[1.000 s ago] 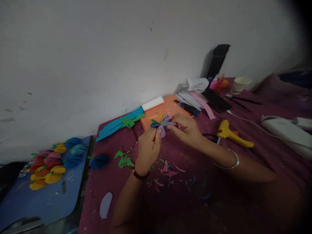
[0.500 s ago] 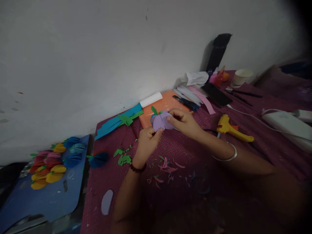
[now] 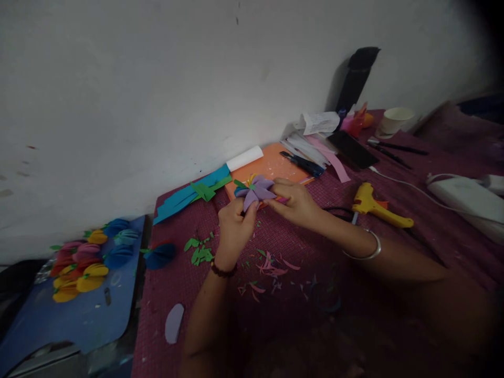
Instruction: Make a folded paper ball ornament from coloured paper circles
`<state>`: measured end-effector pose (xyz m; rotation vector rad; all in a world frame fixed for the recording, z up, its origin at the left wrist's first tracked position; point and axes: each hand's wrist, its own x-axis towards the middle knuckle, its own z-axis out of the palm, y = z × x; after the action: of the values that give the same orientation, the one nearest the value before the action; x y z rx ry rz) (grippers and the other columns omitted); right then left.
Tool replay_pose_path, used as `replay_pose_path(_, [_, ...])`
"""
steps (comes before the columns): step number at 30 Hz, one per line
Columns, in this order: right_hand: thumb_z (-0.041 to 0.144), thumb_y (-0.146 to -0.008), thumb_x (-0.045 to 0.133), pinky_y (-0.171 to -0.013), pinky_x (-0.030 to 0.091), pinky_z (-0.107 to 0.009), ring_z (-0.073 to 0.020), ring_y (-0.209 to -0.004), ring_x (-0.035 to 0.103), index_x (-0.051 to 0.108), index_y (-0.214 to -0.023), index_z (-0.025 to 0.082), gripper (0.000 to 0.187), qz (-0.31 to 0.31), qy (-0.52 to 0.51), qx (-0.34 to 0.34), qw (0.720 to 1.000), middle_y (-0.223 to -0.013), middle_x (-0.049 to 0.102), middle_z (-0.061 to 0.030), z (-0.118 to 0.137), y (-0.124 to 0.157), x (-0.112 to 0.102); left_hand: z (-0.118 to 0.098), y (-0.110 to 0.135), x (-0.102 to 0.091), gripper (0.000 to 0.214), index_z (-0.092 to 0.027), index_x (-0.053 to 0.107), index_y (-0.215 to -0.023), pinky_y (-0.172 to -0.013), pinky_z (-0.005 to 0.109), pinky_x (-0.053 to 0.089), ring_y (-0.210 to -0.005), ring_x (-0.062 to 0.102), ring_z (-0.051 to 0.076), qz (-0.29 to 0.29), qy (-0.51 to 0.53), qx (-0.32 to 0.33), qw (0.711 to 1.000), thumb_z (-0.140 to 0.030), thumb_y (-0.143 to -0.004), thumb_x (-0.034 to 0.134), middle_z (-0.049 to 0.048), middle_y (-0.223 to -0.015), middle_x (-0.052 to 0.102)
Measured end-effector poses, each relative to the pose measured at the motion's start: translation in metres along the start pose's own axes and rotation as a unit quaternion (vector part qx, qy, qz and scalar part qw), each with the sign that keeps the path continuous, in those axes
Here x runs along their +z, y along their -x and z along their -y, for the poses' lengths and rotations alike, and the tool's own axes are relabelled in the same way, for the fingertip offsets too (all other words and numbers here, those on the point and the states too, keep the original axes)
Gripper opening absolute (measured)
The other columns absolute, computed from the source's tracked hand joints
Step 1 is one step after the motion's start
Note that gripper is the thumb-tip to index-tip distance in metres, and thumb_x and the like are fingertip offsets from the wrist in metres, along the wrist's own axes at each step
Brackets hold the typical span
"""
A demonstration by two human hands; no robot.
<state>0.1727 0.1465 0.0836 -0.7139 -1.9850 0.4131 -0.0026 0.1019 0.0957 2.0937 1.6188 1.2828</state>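
Between my two hands is a paper ornament [image 3: 255,190] with fanned purple leaves, a green leaf at its top and bits of yellow and blue behind. My left hand [image 3: 236,223] pinches it from below left, thumb on a purple leaf. On its right side my right hand [image 3: 297,202] grips the edge with thumb and fingers. Green paper scraps [image 3: 200,253] and pink paper trimmings [image 3: 271,265] lie on the maroon cloth [image 3: 157,304] below. A lone folded purple paper piece [image 3: 174,323] rests at the lower left.
A yellow glue gun [image 3: 380,206] lies right of my forearm. Several finished paper ornaments [image 3: 81,262] sit on a blue board [image 3: 90,320] at left. Behind are blue paper strips [image 3: 189,197], a cutter [image 3: 303,164], a phone [image 3: 352,149] and a cup [image 3: 395,122].
The paper ornament has been turned and tilted, so its purple leaves now fan out and its green leaf and yellow part show more. Both hands still hold it.
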Motion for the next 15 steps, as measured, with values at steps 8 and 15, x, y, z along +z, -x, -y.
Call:
replay_pose_path(8, [0.023, -0.09, 0.054, -0.086, 0.047, -0.037, -0.0197, -0.099, 0.056, 0.063, -0.092, 0.018, 0.011, -0.047, 0.066, -0.054, 0.995, -0.105, 0.061, -0.0092, 0.005, 0.0, -0.005, 0.0, -0.001, -0.001, 0.026, -0.016, 0.059, -0.074, -0.056, 0.024, 0.033, -0.061, 0.053, 0.012, 0.02, -0.11, 0.102, 0.988, -0.032, -0.093, 0.05, 0.001, -0.069, 0.061])
replay_pose_path(15, [0.025, -0.087, 0.057, -0.074, 0.04, -0.036, -0.0208, -0.085, 0.051, 0.058, -0.068, 0.018, 0.02, 0.047, 0.153, 0.014, 0.987, -0.088, 0.056, -0.0078, -0.005, 0.04, -0.016, 0.0, 0.024, -0.008, 0.022, -0.017, 0.061, -0.081, -0.062, 0.025, 0.039, -0.071, 0.059, 0.015, 0.151, -0.195, 0.102, 0.964, -0.028, -0.094, 0.048, 0.0033, -0.079, 0.066])
